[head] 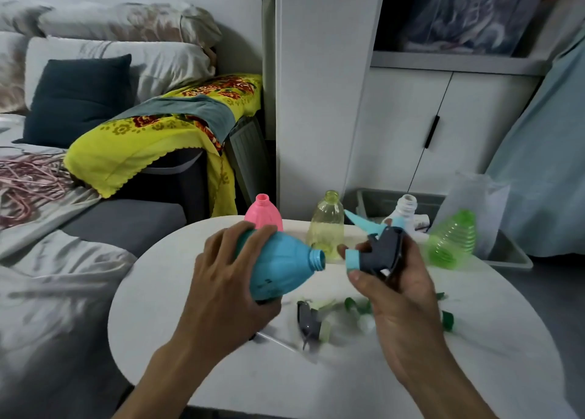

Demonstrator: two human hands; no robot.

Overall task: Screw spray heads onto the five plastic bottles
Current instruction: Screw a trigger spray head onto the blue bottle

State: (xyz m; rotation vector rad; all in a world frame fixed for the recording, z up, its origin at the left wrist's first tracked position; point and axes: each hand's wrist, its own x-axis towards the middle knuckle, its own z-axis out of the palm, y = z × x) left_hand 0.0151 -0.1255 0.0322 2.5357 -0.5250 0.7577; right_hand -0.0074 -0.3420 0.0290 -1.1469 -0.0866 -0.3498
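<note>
Table (411, 371): bottle neck (317, 259) just beside collar (352, 259)

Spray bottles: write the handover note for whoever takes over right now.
Left hand: holds the blue bottle tilted, open neck toward the right hand.
Right hand: holds the blue-collared spray head, just off the neck, not yet threaded.
Pink bottle, yellow bottle, white bottle and green bottle sit at the white table's far side, all headless.
Done: none. Left: all five; loose heads lie near the front, blurred.
</note>
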